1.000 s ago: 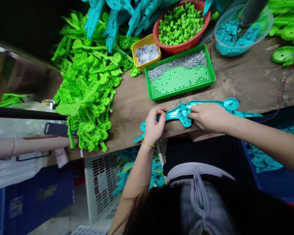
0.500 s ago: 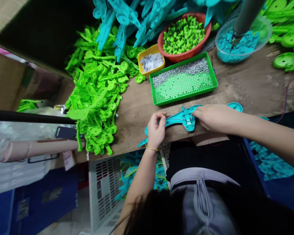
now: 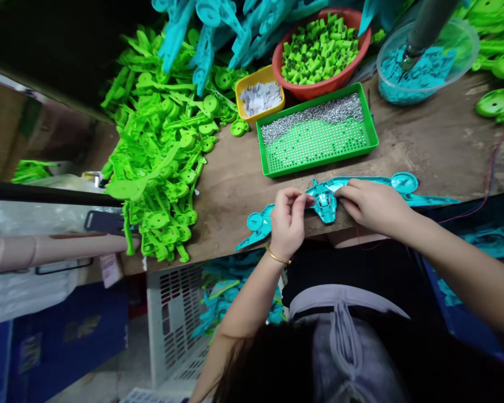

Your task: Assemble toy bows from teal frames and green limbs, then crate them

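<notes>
A long turquoise plastic shell [image 3: 325, 207] with winged arms lies along the table's front edge, its hollow side and central housing facing up. Round discs sit on both its arms. My left hand [image 3: 289, 221] is closed in a pinch at the left side of the housing; what lies between thumb and finger is too small to make out. Just right of the housing, my right hand [image 3: 372, 207] has its fingers closed on the shell. A thin red wire [image 3: 363, 244] hangs below that hand over the table edge.
Beyond the shell stands a green tray [image 3: 319, 166] of small metal screws. Behind it are a yellow tub [image 3: 240, 103] of pale pieces, a red bowl [image 3: 319, 89] of green parts and a clear bowl [image 3: 472, 53] of turquoise pieces. Green plastic parts [image 3: 163, 162] are heaped left.
My left hand has moved right along the shell's arm to the central housing, uncovering the left disc. My right hand has shifted slightly right, and the view has moved a little.
</notes>
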`<control>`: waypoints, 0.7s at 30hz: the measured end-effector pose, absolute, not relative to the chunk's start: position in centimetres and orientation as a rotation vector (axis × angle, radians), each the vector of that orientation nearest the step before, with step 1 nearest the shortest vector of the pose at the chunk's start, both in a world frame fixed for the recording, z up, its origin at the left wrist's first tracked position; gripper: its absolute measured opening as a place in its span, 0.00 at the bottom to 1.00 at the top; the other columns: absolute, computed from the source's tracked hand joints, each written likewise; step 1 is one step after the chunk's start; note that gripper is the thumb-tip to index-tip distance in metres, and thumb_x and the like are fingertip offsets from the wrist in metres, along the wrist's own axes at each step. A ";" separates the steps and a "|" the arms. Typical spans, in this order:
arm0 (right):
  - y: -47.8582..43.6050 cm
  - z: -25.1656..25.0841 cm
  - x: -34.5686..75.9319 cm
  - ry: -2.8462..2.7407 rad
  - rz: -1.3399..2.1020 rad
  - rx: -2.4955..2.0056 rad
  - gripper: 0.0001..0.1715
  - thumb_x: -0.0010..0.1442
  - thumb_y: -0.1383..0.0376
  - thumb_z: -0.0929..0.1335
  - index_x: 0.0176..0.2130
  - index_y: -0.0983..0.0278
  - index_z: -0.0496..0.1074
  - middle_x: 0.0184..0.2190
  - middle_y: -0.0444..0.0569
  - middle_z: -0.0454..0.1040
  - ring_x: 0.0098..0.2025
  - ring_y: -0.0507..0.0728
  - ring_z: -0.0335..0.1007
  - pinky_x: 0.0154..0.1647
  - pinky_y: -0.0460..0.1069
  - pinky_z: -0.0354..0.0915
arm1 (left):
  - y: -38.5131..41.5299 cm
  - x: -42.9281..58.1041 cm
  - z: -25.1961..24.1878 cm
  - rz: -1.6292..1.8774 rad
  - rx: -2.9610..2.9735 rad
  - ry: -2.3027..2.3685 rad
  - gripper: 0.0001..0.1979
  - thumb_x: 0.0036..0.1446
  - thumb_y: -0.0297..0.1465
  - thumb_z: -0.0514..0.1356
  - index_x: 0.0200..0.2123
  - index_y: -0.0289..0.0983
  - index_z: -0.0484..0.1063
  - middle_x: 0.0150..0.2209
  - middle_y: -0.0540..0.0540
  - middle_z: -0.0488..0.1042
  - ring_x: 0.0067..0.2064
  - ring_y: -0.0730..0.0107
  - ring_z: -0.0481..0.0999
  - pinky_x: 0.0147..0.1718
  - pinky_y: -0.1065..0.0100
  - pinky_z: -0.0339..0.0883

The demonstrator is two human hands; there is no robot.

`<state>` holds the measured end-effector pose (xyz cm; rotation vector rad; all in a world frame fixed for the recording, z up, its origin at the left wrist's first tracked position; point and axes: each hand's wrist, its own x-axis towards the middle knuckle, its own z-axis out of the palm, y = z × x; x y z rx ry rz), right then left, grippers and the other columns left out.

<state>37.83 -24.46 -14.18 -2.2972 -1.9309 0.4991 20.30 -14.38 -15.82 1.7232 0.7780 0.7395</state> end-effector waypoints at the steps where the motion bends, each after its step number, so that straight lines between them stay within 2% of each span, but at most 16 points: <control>1: -24.5 -14.2 37.8 -1.931 0.491 -2.302 0.19 0.65 0.63 0.57 0.47 0.62 0.72 0.41 0.52 0.73 0.37 0.56 0.68 0.30 0.49 0.50 | -14.9 20.9 -15.7 0.736 1.720 0.772 0.08 0.67 0.38 0.50 0.41 0.40 0.62 0.35 0.48 0.75 0.36 0.71 0.78 0.39 0.65 0.74; 7: -24.4 -14.0 37.5 -1.909 0.487 -2.304 0.17 0.65 0.64 0.57 0.45 0.63 0.72 0.40 0.53 0.73 0.38 0.56 0.68 0.29 0.49 0.49 | -15.7 21.8 -15.1 0.684 1.920 0.592 0.08 0.66 0.38 0.51 0.40 0.41 0.65 0.36 0.47 0.75 0.39 0.69 0.77 0.41 0.63 0.73; 10: -24.3 -14.0 37.2 -1.870 0.479 -2.356 0.17 0.65 0.64 0.57 0.45 0.63 0.71 0.40 0.53 0.73 0.37 0.57 0.68 0.28 0.49 0.47 | -13.8 20.7 -14.7 0.943 1.740 0.756 0.07 0.67 0.38 0.51 0.40 0.41 0.62 0.33 0.50 0.73 0.35 0.71 0.77 0.39 0.64 0.74; 13: -24.4 -13.3 36.9 -1.943 0.461 -2.399 0.17 0.65 0.64 0.57 0.45 0.64 0.71 0.38 0.54 0.72 0.36 0.57 0.68 0.27 0.50 0.45 | -11.3 18.6 -14.1 1.099 1.685 0.953 0.08 0.65 0.38 0.54 0.38 0.40 0.63 0.31 0.51 0.72 0.33 0.73 0.77 0.37 0.66 0.74; 17: -24.5 -10.7 37.6 -2.183 0.378 -2.396 0.14 0.62 0.69 0.59 0.42 0.66 0.71 0.34 0.55 0.72 0.34 0.59 0.68 0.29 0.51 0.47 | -9.6 14.4 -13.9 1.119 1.852 1.152 0.08 0.62 0.37 0.58 0.36 0.38 0.67 0.32 0.50 0.74 0.35 0.74 0.77 0.39 0.69 0.71; 21: -23.5 -7.6 39.0 -2.316 0.113 -2.404 0.15 0.62 0.71 0.58 0.39 0.67 0.73 0.33 0.55 0.72 0.37 0.59 0.67 0.36 0.53 0.52 | -10.4 11.6 -15.2 0.968 1.898 1.291 0.08 0.62 0.37 0.56 0.36 0.38 0.66 0.33 0.49 0.75 0.36 0.72 0.77 0.40 0.69 0.70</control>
